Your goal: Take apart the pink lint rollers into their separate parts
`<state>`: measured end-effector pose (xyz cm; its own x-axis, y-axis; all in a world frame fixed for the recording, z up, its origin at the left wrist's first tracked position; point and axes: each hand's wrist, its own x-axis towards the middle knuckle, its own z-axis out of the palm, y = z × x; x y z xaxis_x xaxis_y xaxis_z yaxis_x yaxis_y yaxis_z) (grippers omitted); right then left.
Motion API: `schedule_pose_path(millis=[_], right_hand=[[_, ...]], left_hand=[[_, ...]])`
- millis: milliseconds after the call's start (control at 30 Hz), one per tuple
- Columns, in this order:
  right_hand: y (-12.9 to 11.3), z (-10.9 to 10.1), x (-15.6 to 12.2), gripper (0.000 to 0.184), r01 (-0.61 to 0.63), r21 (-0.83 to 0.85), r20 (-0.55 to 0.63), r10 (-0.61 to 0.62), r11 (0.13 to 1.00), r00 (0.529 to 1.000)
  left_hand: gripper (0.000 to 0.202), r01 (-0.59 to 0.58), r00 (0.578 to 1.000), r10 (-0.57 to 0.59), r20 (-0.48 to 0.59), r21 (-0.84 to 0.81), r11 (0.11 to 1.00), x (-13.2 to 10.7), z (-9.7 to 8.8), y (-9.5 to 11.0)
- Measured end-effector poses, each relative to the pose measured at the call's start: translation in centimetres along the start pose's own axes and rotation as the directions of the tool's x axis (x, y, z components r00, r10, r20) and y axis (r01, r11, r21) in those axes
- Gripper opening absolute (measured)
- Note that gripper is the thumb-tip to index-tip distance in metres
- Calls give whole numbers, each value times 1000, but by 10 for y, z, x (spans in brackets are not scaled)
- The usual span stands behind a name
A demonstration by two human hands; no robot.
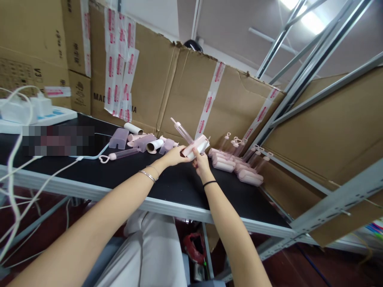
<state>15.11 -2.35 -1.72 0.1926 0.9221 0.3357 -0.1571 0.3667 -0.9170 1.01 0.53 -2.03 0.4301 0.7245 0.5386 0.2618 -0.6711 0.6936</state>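
Both my hands meet over the black table (pixel 89 169) on one pink and white device (pixel 197 145) with a clear tube (pixel 182 129) sticking up and to the left from it. My left hand (pixel 175 156) grips its lower left end with closed fingers. My right hand (pixel 201 163) pinches its underside from the right. To the right lie several finished pink devices (pixel 236 167) in a row. To the left lies a loose tube with a heart-shaped end (pixel 118 155), beside clear caps and white rolls (pixel 140 140).
Cardboard sheets (pixel 191 87) wall the back and right of the table. A white power strip (pixel 36 113) with cables sits at far left. Grey metal shelf rails (pixel 314 63) run on the right. The table's front edge (pixel 167 205) is above my lap.
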Motion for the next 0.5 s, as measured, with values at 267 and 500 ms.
schedule_pose_path(millis=[267, 500], right_hand=[[5, 1, -1, 42, 27, -93, -49, -31, 995, 998], [10, 14, 5, 39, 60, -189, -161, -92, 980, 983]], left_hand=[[43, 41, 998, -43, 42, 54, 998, -3, 4, 8], [35, 156, 983, -151, -106, 41, 987, 2, 17, 22]])
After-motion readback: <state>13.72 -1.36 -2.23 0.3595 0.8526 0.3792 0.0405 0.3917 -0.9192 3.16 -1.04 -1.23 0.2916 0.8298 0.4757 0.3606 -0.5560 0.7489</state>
